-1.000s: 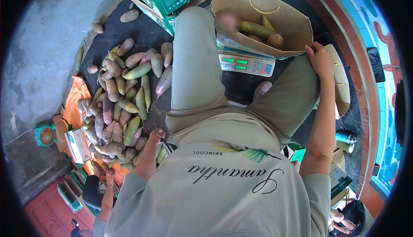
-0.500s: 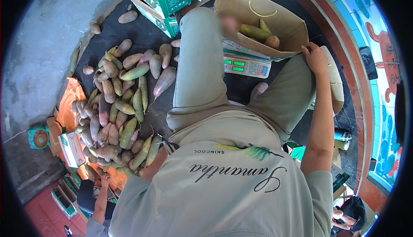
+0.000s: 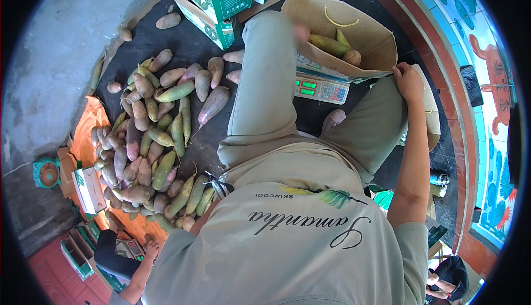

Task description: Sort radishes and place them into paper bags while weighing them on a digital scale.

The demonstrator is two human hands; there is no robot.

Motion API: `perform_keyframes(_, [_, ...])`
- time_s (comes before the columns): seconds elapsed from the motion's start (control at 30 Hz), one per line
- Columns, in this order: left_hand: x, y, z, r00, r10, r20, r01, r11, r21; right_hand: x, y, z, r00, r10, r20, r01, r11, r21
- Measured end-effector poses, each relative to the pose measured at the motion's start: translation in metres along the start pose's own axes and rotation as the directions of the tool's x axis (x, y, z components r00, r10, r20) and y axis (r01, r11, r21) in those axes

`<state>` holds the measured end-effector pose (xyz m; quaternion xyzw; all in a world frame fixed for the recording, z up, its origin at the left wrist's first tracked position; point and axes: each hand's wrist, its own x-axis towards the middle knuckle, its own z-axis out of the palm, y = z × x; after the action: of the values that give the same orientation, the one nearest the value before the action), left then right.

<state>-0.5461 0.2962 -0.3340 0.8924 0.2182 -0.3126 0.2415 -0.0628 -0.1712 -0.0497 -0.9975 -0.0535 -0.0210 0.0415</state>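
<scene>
A brown paper carrier bag (image 3: pixel 365 34) with a yellow cord handle lies open-mouthed on a digital scale (image 3: pixel 321 88) between my knees. Inside are a few long root vegetables (image 3: pixel 330 46), green and brownish, like radishes. My right hand (image 3: pixel 408 83) has its fingers closed on the bag's near right corner. A blurred reddish shape (image 3: pixel 300 32) at the bag's left edge cannot be made out. Only a bit of my left arm (image 3: pixel 203 218) shows beside my shirt; its hand is hidden.
A large heap of green and purplish root vegetables (image 3: pixel 149 139) covers the dark ground at left. Green-and-white cartons (image 3: pixel 227 0) stand stacked beyond my left knee. Another brown bag (image 3: pixel 431 111) is beside my right forearm. A co-worker's hand (image 3: pixel 152 248) shows at lower left, another person (image 3: pixel 451 277) at lower right.
The whole view has shifted a little. My right hand keeps its hold on the bag's corner. The co-worker's hand at lower left has moved lower and to the right.
</scene>
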Motion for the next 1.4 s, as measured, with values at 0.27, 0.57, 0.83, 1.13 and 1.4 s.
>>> perform_keyframes(0.27, [0.003,0.004,0.007,0.999,0.025,0.027,-0.026,0.999,0.047,0.0,0.003,0.001,1.0,-0.002,0.008,0.002,1.0,-0.015])
perform_keyframes(0.57, [0.013,0.011,0.008,0.997,0.051,0.049,-0.056,0.993,0.107,0.0,0.0,-0.001,1.0,0.005,0.006,-0.004,0.999,-0.048])
perform_keyframes(0.83, [0.018,0.02,0.006,0.996,0.059,0.068,-0.069,0.984,0.164,-0.003,-0.004,-0.003,1.0,0.004,0.008,-0.004,0.999,-0.034])
perform_keyframes(1.13, [0.02,0.029,0.004,0.992,0.066,0.103,-0.089,0.967,0.238,-0.004,-0.006,-0.004,1.0,0.012,0.018,-0.011,0.999,-0.048])
perform_keyframes(1.4, [0.024,0.023,0.013,0.988,0.059,0.141,-0.102,0.943,0.318,-0.004,-0.004,-0.003,1.0,0.01,-0.002,-0.01,0.999,-0.04])
